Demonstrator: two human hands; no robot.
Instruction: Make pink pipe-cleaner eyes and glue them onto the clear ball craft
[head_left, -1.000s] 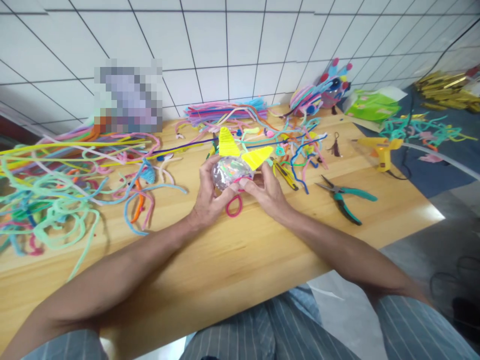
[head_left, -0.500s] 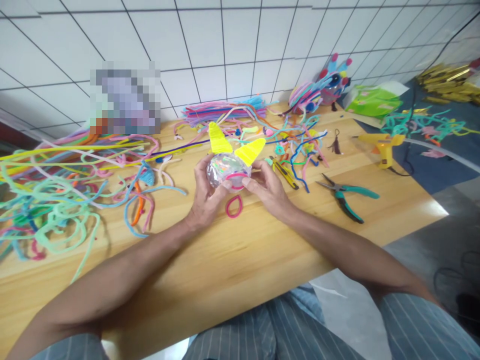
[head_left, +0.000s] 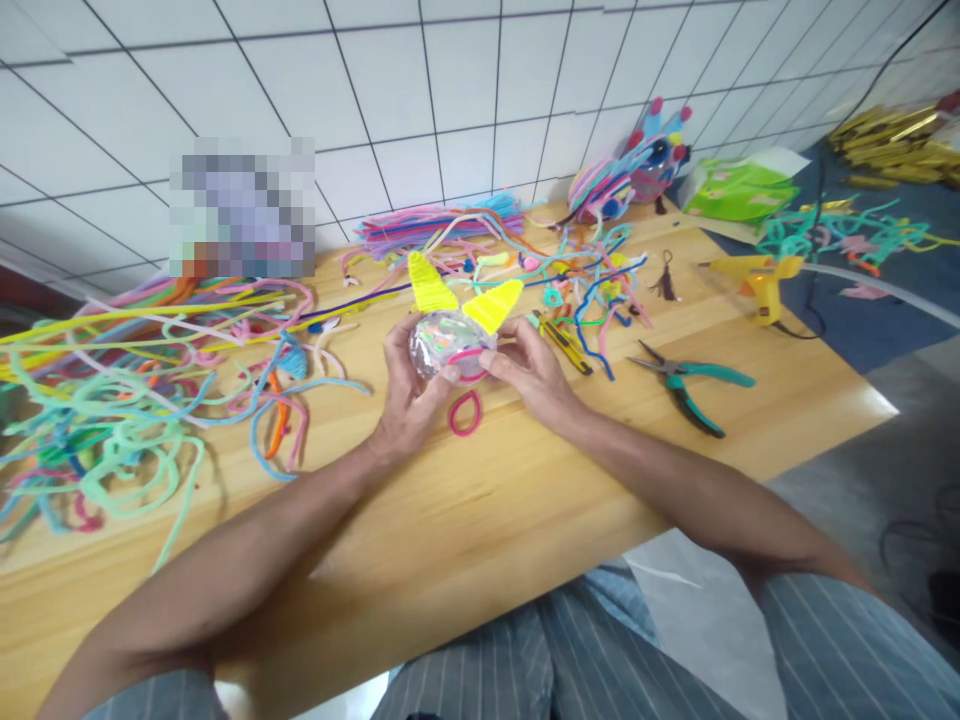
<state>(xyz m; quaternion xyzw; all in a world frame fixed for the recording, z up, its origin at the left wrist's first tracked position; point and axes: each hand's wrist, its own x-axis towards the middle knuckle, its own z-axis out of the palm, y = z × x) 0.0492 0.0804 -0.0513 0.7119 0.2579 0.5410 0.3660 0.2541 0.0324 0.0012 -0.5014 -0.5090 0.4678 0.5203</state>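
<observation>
Between my two hands is a clear, shiny plastic ball (head_left: 433, 340) with two yellow ear-shaped pieces (head_left: 495, 305) standing up from its top. My left hand (head_left: 409, 395) wraps its left side, thumb at the front. My right hand (head_left: 529, 370) grips the right side, its thumb at a pink pipe-cleaner loop (head_left: 469, 378) that lies against the ball's front. Both thumbs touch or nearly touch this loop. A second pink loop (head_left: 464, 413) rests on the wooden table (head_left: 450, 520) just below the ball. What fills the ball is too blurred to make out.
Tangled pipe cleaners (head_left: 135, 450) cover the table's left side, with a bundle (head_left: 442, 225) by the tiled wall. At right lie a yellow utility knife (head_left: 566, 345), teal-handled pliers (head_left: 686, 385), a yellow glue gun (head_left: 761, 280) and a small tassel (head_left: 666, 278). A decorated figure (head_left: 652, 165) stands behind.
The whole view has shifted slightly. Both hands keep their hold on the ball, and the loops stay about where they were relative to it.
</observation>
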